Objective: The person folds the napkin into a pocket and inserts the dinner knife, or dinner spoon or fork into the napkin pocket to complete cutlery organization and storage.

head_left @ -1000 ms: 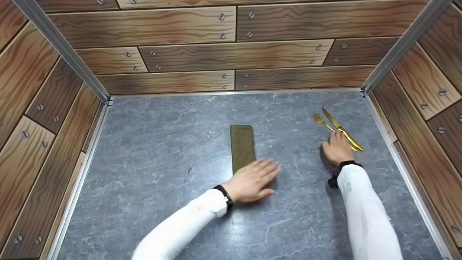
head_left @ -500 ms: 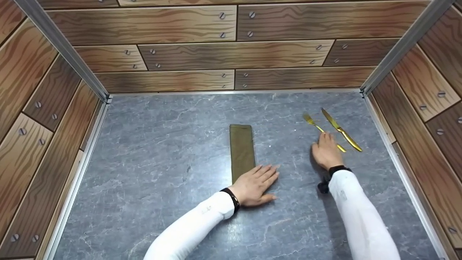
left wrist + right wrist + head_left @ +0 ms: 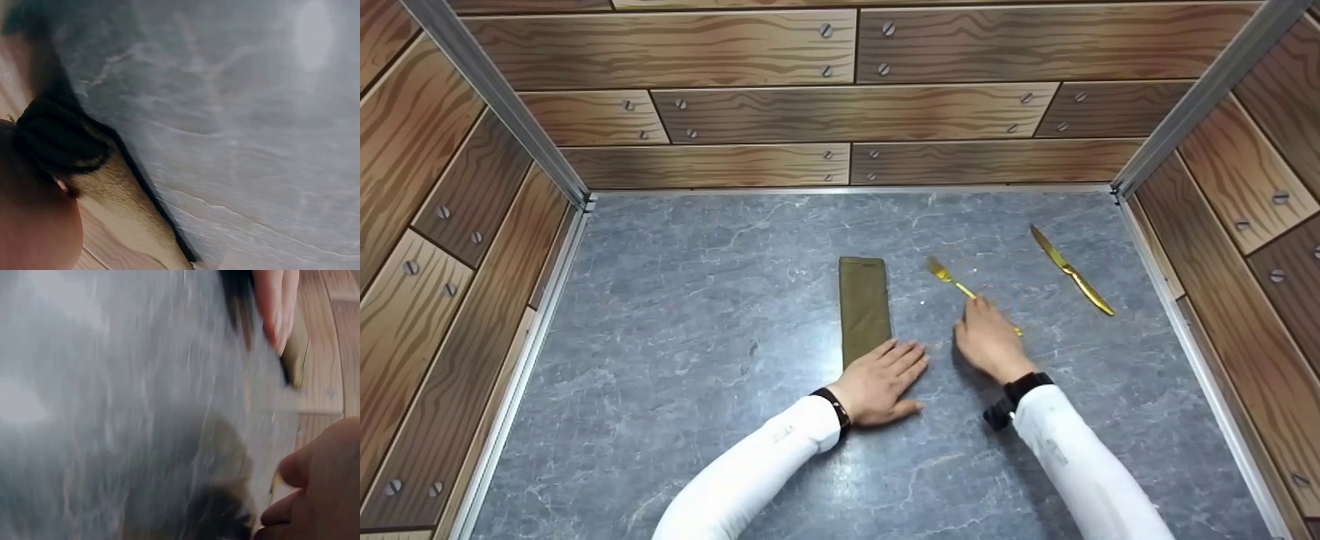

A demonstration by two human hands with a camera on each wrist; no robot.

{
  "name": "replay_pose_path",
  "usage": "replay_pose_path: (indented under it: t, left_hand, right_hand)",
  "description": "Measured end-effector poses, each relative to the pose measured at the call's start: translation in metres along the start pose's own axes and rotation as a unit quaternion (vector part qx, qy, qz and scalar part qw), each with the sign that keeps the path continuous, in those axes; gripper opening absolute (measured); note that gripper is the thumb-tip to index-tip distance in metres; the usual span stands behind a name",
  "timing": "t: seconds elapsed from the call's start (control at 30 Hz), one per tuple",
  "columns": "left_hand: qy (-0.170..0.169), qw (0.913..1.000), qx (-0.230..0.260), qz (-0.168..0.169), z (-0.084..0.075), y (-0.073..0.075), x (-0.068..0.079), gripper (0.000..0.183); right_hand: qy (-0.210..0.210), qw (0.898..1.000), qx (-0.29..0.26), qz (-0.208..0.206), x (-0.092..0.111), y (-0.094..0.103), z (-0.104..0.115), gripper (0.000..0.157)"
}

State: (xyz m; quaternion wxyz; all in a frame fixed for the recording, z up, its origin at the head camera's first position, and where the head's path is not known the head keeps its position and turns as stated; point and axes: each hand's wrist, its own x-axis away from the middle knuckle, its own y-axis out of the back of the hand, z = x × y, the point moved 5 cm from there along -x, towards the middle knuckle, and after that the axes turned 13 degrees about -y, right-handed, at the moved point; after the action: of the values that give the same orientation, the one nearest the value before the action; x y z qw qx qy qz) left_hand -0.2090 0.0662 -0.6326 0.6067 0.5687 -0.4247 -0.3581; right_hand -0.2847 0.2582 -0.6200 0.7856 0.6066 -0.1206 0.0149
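A long, narrow strip of folded olive-green cloth (image 3: 865,307) lies in the middle of the table in the head view. Over its near end rests my left hand (image 3: 880,384), fingers straight and thumb apart. The cloth (image 3: 126,202) also shows beside that hand in the left wrist view. My right hand (image 3: 990,339) pinches a gold fork (image 3: 941,271) by its handle, right of the cloth, tines pointing away to the left. Most of the fork is hidden from the blurred right wrist view, where my right hand (image 3: 326,489) shows curled fingers.
A gold table knife (image 3: 1069,271) lies slanted on the right side of the grey marbled tabletop (image 3: 697,300). Wood-patterned walls (image 3: 750,116) enclose the back and both sides, with metal rails (image 3: 1192,352) along the edges.
My right hand has drawn the fork leftward, away from the knife and closer to the cloth. The knife stays in place. My left hand has shifted only slightly on the cloth.
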Motion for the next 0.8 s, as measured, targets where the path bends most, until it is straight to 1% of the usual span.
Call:
replay_pose_path:
  t: [0.1, 0.17, 0.23, 0.3, 0.37, 0.43, 0.6, 0.73, 0.8]
  left_hand:
    - [0.003, 1.0, -0.001, -0.001, 0.002, -0.001, 0.002, 0.077]
    - [0.004, 1.0, -0.002, -0.006, 0.002, -0.001, 0.003, 0.076]
    - [0.005, 0.9999, 0.0, -0.012, 0.002, 0.0, 0.002, 0.076]
    - [0.003, 0.9998, 0.003, -0.018, 0.002, 0.001, 0.001, 0.075]
    - [0.001, 0.9998, 0.009, -0.021, 0.001, 0.001, 0.001, 0.074]
    - [0.0, 0.9996, 0.015, -0.023, 0.0, 0.001, 0.0, 0.073]
    - [0.001, 0.9991, 0.031, -0.029, 0.0, 0.002, -0.001, 0.072]
    - [0.001, 0.998, 0.051, -0.037, 0.002, 0.003, -0.003, 0.071]
    - [0.003, 0.9971, 0.062, -0.043, 0.003, 0.004, -0.003, 0.071]
  right_hand:
    - [0.01, 1.0, 0.02, -0.017, 0.003, 0.004, 0.009, 0.05]
    - [0.008, 0.999, 0.019, -0.035, -0.001, 0.008, 0.01, 0.042]
    - [0.006, 0.998, 0.001, -0.058, -0.009, 0.012, 0.01, 0.034]
    - [0.0, 0.997, -0.028, -0.075, -0.018, 0.015, 0.007, 0.028]
    - [-0.009, 0.995, -0.056, -0.079, -0.028, 0.017, 0.005, 0.026]
    - [-0.022, 0.994, -0.073, -0.072, -0.037, 0.018, 0.005, 0.025]
    - [-0.058, 0.995, -0.075, -0.039, -0.054, 0.018, 0.008, 0.022]
    - [-0.091, 0.993, -0.074, 0.002, -0.061, 0.018, 0.008, 0.022]
    - [-0.105, 0.991, -0.072, 0.032, -0.063, 0.017, 0.008, 0.025]
